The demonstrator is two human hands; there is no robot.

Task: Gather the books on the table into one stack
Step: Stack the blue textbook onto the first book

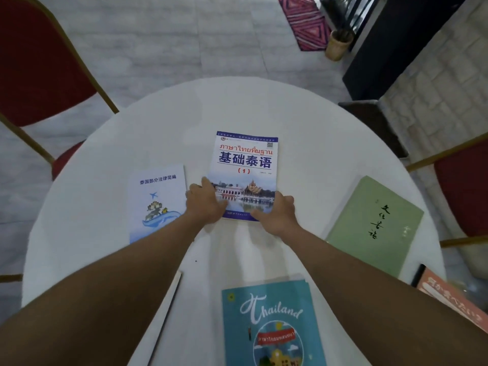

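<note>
Gripping: both hands were on the near edge of the blue-and-white book [245, 175], flat at table [303, 122] centre.
Left hand [204, 203]: fingers clamped on its near-left corner.
Right hand [277, 213]: fingers clamped on its near-right corner.
Around: pale blue booklet [158, 202] just left; green book [375, 225] right; teal book [272, 323] near edge.

Two bare forearms, no sleeves in view. Left hand [204, 204] and right hand [278, 216]: no rings, no watch
</note>
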